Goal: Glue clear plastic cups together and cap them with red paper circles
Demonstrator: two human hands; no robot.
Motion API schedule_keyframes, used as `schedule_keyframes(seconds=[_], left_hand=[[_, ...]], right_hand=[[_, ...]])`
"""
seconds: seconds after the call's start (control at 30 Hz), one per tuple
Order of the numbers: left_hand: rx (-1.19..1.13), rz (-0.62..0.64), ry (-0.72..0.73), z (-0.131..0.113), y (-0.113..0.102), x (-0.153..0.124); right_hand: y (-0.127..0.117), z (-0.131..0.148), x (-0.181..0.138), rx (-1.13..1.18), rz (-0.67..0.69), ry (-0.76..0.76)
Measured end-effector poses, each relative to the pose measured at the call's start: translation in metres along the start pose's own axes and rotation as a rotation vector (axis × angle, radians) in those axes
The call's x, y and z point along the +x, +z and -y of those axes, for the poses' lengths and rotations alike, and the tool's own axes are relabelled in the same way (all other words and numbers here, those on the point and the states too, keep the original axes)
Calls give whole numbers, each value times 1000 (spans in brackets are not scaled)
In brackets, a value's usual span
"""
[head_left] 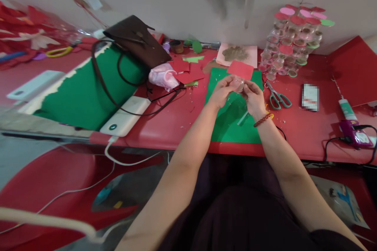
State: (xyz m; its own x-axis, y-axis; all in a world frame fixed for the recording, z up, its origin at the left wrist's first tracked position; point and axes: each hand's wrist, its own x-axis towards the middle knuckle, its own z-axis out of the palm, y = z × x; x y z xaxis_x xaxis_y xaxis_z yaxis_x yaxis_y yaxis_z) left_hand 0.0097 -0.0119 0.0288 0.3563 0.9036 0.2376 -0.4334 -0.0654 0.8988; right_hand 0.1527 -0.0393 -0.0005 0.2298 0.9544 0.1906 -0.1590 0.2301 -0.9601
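Note:
Between the fingertips of my left hand [223,91] and my right hand [253,96] is a small round clear plastic piece [237,85], perhaps a small cup. Both hands are closed on its edges, one from each side, above a green sheet [224,129]. Just beyond the fingers lies a red piece of paper [240,69]. A thin clear strip [243,118] rests on the green sheet under my right hand. To the right of that hand, scissors [277,96] with grey-green handles lie on the red tabletop [297,133].
At the back right stands a stack of clear cups [290,47] topped with coloured paper discs. A glue bottle [347,109] and a purple device [355,133] with cables sit at right. On the left are a dark bag [138,41], pink cloth [163,76] and a white power bank [126,117].

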Motion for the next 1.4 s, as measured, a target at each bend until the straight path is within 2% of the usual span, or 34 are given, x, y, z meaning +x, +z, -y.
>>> schedule_keyframes(seconds=[0.17,0.3,0.4,0.5,0.6,0.7,0.8,0.87,0.93,1.03,1.17,1.27,1.33,1.4], left_hand=[[-37,-29,-47,-4,-2,-1],[-105,37,-141,-6,-6,-4],[-138,80,-247,-5,-10,-5],[-152,110,-340,-1,-12,-4],[-166,139,-361,3,-13,-4],[-155,131,-326,6,-13,-4],[-101,39,-186,10,-13,-1],[-58,-30,-97,14,-13,1],[-15,-67,-67,16,-11,3],[60,-86,-79,19,-7,3],[180,-83,-190,16,-10,3],[267,-49,-240,9,-27,5],[357,-176,-177,0,-39,8],[513,-333,-55,-11,-46,12]], right_hand=[[-1,13,-3,-177,-145,-89],[-7,29,-7,-299,-273,-315],[-11,40,-10,-396,-230,-468],[-13,43,-8,-438,-134,-523],[-15,39,-3,-450,-103,-552],[-16,33,0,-484,-127,-568],[-14,31,-1,-421,-230,-493],[-12,32,-3,-290,-257,-345],[-8,34,-5,-160,-201,-142],[-4,38,-6,-78,-101,59],[2,40,-6,-61,-103,98],[7,39,-8,-56,-87,194],[11,38,-11,-66,-67,272],[17,38,-14,-69,-41,330]])
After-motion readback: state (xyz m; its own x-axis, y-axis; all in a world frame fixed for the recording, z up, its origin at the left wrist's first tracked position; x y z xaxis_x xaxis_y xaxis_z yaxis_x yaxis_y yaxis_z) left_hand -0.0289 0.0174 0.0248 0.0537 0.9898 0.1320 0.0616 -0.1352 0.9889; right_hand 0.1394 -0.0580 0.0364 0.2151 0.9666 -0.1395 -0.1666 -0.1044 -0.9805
